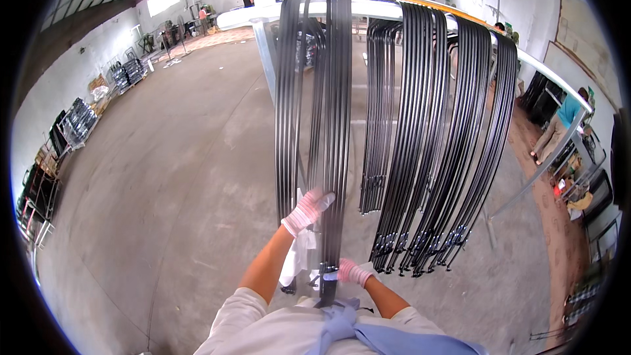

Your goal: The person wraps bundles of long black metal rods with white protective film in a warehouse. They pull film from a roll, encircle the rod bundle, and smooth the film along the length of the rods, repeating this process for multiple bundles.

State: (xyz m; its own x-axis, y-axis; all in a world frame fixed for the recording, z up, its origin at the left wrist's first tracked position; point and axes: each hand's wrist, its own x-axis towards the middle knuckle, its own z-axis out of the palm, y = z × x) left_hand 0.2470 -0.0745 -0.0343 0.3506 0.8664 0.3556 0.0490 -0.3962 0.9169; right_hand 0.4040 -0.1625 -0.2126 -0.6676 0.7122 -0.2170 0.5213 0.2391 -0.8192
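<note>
Black cables hang in long loops over a white rail (236, 19). In front of me is one bundle of black cables (337, 112). My left hand (309, 212), in a pink-and-white striped glove, closes on this bundle partway down; some fingers are hidden behind the strands. Lower, my right hand (353, 273), in a matching glove, grips the same bundle close to its ends from the right side. A white sheet (297, 256), cloth or paper, hangs below my left hand, beside the cables. Another black bundle (286, 105) hangs just left.
Several more cable bundles (420, 138) with metal-tipped ends hang to the right. A slanted metal leg (265, 59) supports the rail. Wrapped stacks (80, 122) stand along the left wall. A person in a teal top (566, 113) is at the far right.
</note>
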